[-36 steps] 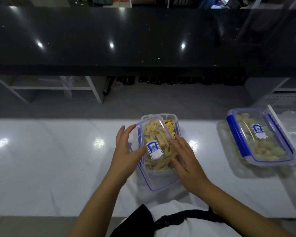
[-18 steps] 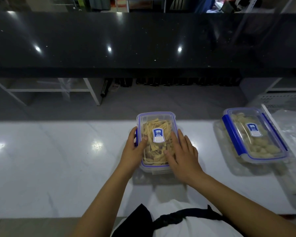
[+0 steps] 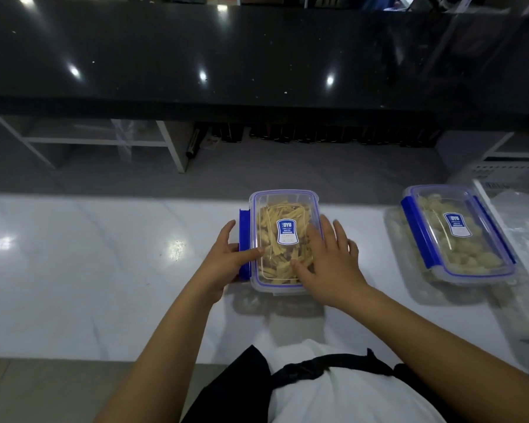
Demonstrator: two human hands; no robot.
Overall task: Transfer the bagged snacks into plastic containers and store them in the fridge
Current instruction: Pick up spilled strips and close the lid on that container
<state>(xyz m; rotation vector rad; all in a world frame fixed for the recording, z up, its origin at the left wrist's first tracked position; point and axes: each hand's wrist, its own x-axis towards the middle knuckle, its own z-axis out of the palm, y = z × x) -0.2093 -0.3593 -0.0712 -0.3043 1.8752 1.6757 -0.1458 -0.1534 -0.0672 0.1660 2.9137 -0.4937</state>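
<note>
The clear rectangular plastic container of yellow stick snacks (image 3: 283, 239) sits on the glossy white counter (image 3: 89, 270) straight ahead, its long axis running away from the person. Its blue left latch (image 3: 244, 239) flares outward along that long side, right at the left hand (image 3: 226, 261), which pinches it, thumb over the lid edge (best placed, I judge, to fold it down). The right hand (image 3: 330, 264) presses flat on the lid and hides the opposite latch, so I cannot tell whether it is clipped.
</note>
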